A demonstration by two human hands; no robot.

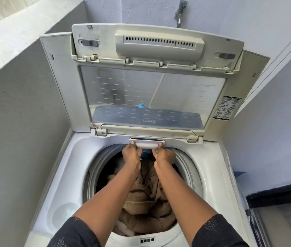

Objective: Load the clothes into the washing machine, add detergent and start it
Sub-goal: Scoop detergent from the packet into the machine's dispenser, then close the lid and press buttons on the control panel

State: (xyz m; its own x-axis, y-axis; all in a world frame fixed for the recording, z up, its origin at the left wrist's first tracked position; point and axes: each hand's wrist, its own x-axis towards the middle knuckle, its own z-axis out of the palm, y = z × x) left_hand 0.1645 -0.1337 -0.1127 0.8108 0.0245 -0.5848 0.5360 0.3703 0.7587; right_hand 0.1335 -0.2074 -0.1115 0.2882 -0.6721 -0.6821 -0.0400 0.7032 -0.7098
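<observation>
Reaching across the open drum, both forearms run from the 6 o'clock edge of the view toward 12 o'clock, dark sleeves (73, 232) pushed back above the elbows so the cloth stays clear of the tub.

Washer (73, 166): top-loader, control buttons (147, 240) at 6 o'clock, nearest the person.

Clothes (141, 202): a brown heap already lies inside the drum, under and between the forearms, with a paler piece at its near edge. Loading therefore appears done or nearly so.

Left hand (132, 153): at 11 o'clock of the drum opening, thumb pressed on the face of the drawer (146, 141), fingers curled beneath its lower lip. Right hand (163, 154): at 1 o'clock, same hold, thumb on the face, fingers under. Both hands grasp the drawer, one at each end, probably so that it slides straight without jamming. It sits in the rear rim of the tub at 12 o'clock. Whether it is being pulled out or pushed home cannot be told; no detergent is visible.

Lid (150, 97): folded and stood upright behind the drawer, leaning toward the wall, which leaves the drum and drawer free for both hands.

Tap (181, 13): on the wall at 12 o'clock, above the lid, farthest from the person.
</observation>
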